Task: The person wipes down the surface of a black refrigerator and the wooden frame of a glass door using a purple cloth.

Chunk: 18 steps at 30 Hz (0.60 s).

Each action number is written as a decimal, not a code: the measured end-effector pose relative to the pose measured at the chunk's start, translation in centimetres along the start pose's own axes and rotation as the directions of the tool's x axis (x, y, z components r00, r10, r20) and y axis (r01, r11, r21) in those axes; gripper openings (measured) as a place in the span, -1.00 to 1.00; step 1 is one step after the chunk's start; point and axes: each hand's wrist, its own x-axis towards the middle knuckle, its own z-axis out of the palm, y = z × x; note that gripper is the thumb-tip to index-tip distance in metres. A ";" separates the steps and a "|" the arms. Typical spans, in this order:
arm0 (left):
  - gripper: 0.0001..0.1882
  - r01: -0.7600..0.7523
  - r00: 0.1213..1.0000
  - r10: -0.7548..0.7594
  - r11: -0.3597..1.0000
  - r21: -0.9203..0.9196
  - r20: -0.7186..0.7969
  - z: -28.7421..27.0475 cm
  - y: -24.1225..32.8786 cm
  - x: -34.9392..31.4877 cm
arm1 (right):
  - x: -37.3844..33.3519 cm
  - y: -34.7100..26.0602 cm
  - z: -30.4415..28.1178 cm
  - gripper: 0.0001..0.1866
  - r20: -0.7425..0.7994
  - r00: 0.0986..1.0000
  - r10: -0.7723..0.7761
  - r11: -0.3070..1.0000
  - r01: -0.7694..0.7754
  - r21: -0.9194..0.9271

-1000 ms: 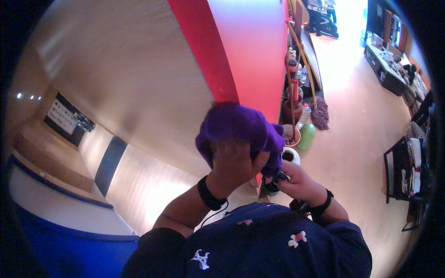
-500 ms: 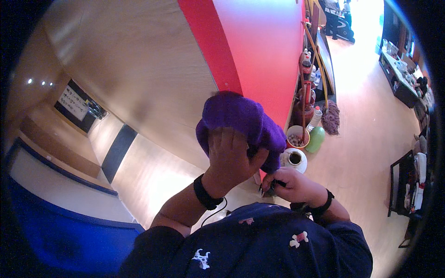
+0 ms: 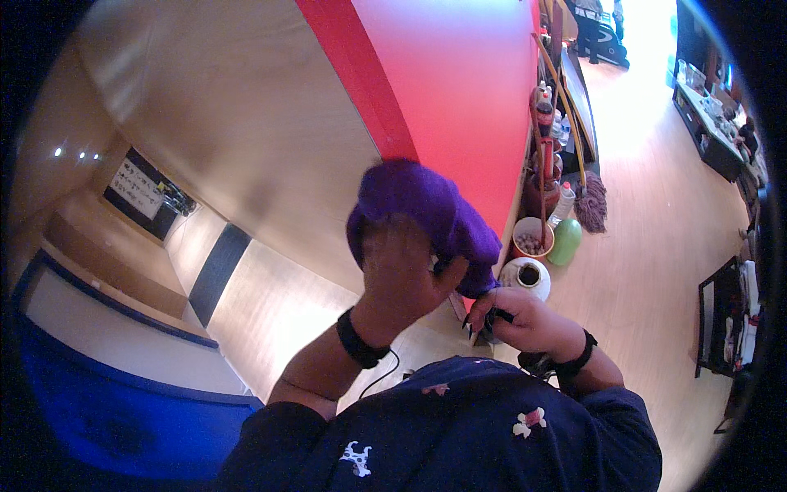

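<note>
My left hand point(image 3: 402, 275) is wrapped round the near side of a bunched purple cloth point(image 3: 430, 201), thick and fuzzy like a towel or knitwear. The cloth is held up in front of a red and pink wall end. Close below its right corner, my right hand point(image 3: 525, 320) is closed, thumb and fingers pinched together. Dark pointed tips stick out on its left side, and what they belong to is too small to make out. The inner folds of the cloth are hidden behind my left hand. Both wrists wear black bands.
Along the wall foot stand a white round pot point(image 3: 541, 275) with a dark opening, a bucket point(image 3: 533, 238) with small round things, a green gourd-like thing point(image 3: 565, 243), a clear bottle point(image 3: 563, 201) and a mop point(image 3: 590, 203). A black rack point(image 3: 721, 320) stands right; a blue-edged counter point(image 3: 131, 435) left.
The whole view has shifted a little. The left hand still grips the purple cloth with hardly any movement; the right hand stays closed just below it, slightly nearer the cloth's lower corner.
</note>
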 end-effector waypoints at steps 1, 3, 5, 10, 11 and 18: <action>-0.27 -0.016 0.999 0.018 0.999 0.051 -0.029 -0.3 -0.2 0.2 | -0.1 0.1 0.0 -0.72 -0.006 1.000 -0.025 1.000 0.025 -0.006; -0.26 -0.045 0.991 0.054 0.996 0.077 -0.124 -1.4 -0.8 1.7 | -0.3 -0.1 0.0 -0.72 -0.022 1.000 -0.012 1.000 0.012 -0.005; -0.26 -0.069 0.973 0.090 0.992 0.106 -0.211 -2.6 -0.8 2.8 | -0.4 -0.2 0.0 -0.72 -0.038 0.999 -0.005 1.000 0.005 -0.001; -0.30 -0.069 0.994 0.071 0.997 0.030 -0.082 -0.4 -0.5 0.5 | -0.4 -0.1 0.0 -0.71 -0.027 0.998 -0.054 0.999 0.054 0.007; -0.32 -0.046 0.999 0.045 0.999 -0.010 -0.006 -0.1 -0.3 0.0 | -0.4 -0.1 -0.1 -0.71 -0.026 0.998 -0.059 0.998 0.059 -0.001; -0.33 -0.049 0.999 0.049 0.999 0.010 -0.010 -1.1 0.1 0.8 | 0.6 0.1 0.1 -0.69 -0.050 0.997 -0.064 0.997 0.062 -0.046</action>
